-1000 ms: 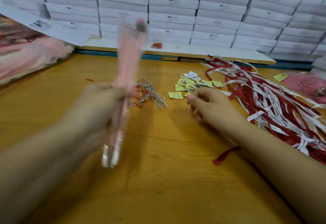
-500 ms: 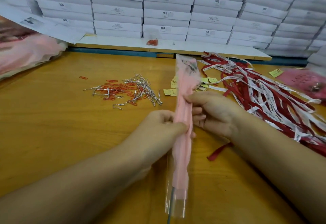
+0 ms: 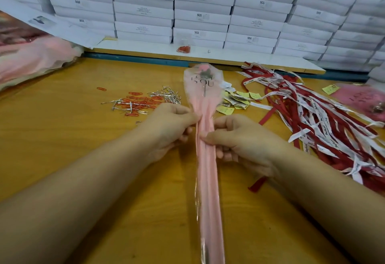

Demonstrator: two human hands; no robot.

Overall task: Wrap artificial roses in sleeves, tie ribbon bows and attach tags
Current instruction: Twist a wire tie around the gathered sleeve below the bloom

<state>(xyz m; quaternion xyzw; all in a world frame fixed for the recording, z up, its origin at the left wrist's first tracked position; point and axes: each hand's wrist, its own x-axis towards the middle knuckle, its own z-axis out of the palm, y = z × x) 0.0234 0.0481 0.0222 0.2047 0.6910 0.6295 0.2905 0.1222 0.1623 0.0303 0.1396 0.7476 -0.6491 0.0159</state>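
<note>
Near edge of the table (image 3: 62, 138): pink sleeve (image 3: 208, 191) runs lengthwise away from the camera, clear film at its near end. Mid-length, left hand (image 3: 166, 126) and right hand (image 3: 235, 138) pinch it from both sides, fingers curled, film bunched between them. Rose (image 3: 205, 71) sits in the sleeve's wide far end. Beyond the hands: paper clips (image 3: 139, 103) on the left, yellow tags (image 3: 237, 99) just right of the sleeve, ribbons (image 3: 323, 118) further right. White boxes (image 3: 200, 14) stacked at the back.

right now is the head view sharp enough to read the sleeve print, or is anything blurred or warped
Head view: the sleeve print is sharp enough to read YOU, the line above it smeared; the pink pile at far left is blurred; the box stacks bow toward the edges from the wide lens; light is even.
</note>
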